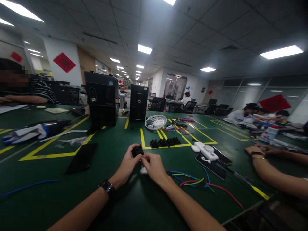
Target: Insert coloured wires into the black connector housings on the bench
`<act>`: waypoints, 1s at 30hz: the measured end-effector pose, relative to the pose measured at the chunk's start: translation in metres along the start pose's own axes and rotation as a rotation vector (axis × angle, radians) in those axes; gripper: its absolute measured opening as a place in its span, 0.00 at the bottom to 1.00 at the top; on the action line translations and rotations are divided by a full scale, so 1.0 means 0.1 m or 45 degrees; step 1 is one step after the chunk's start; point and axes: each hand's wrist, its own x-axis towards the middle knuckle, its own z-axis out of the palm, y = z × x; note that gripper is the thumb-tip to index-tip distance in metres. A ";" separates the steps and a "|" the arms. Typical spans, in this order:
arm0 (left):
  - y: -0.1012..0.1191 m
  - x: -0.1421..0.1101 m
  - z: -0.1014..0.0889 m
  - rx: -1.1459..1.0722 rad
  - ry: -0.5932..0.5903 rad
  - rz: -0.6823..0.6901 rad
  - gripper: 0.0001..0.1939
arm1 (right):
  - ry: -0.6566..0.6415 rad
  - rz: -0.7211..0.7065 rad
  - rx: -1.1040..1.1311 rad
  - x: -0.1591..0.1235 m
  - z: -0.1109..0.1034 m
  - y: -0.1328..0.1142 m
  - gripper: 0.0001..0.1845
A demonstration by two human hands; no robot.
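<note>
Two bare arms are nearest me, reaching over the green table. Going L to R: a blue wire lies on the far L side, w/ a white & blue glove behind it. A person in a stripy top leans on the table back there. Next is a clear plastic bag, w/ a black phone just in front, by the yellow tape. Two black PC towers stand up behind.

In the middle, the L hand, w/ a black watch on its wrist, has a small black part in a narrow grip, thumb & fingers round it. It's held up over the table. The R hand has its thumb & fingertips pinched close at the R side of that part; can't tell if they hold a tiny bit too. Smth. white is blurry under them.

Further R, a row of black parts sits by the tape, w/ a white basket behind. Then come loose colored wires, a white gadget by two phones, & another person's arm.
</note>
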 end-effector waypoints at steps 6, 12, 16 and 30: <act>0.05 0.04 -0.03 -0.119 0.181 0.004 0.26 | -0.073 -0.093 -0.004 -0.05 -0.04 -0.02 0.10; 0.01 0.08 -0.08 -0.032 0.230 0.051 0.28 | -0.001 -0.151 -0.056 -0.10 -0.06 -0.03 0.13; 0.01 0.07 -0.09 0.004 0.258 0.031 0.32 | -0.025 -0.146 -0.078 -0.11 -0.03 -0.03 0.12; -0.04 0.17 0.08 -0.227 0.422 -0.099 0.23 | -0.163 -0.193 -0.206 -0.08 -0.13 -0.12 0.18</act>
